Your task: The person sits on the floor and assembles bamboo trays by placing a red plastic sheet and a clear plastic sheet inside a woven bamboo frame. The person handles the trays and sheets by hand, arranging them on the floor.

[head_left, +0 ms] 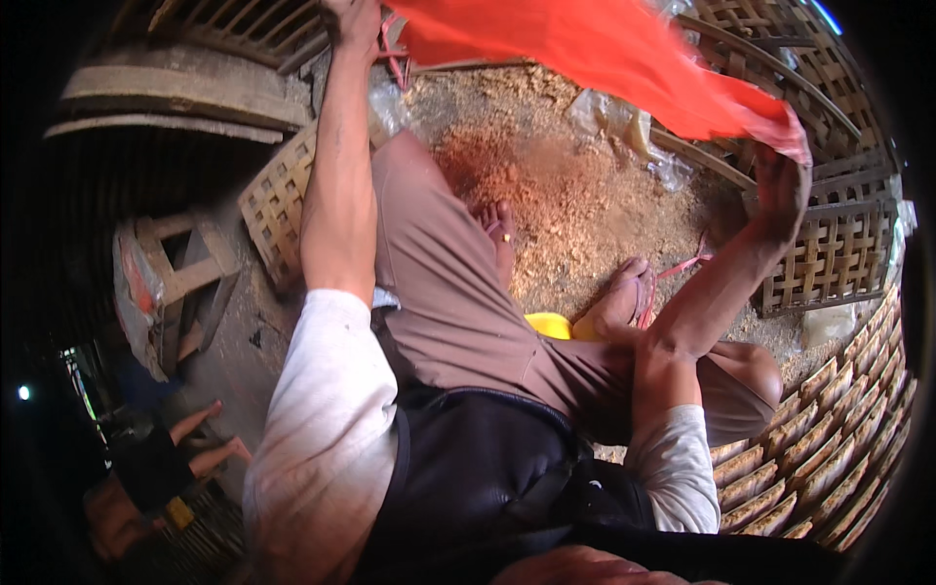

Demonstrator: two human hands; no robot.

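Note:
A large red-orange sheet of thin plastic [604, 54] is stretched across the top of the view. My left hand [353, 21] grips its left end up high, arm raised straight. My right hand [780, 190] grips its lower right corner. Below the sheet lies a floor covered in sawdust and crumbs [575, 195]. I am seated, my bare feet [502, 229] resting on the sawdust, a yellow object [551, 325] partly hidden under my leg.
Woven bamboo trays stand around: one at the left [278, 205], several at the right [838, 244]. Rows of brown blocks [819, 439] line the lower right. Clear plastic bags [624, 122] lie on the sawdust. Another person [161, 463] sits at the lower left.

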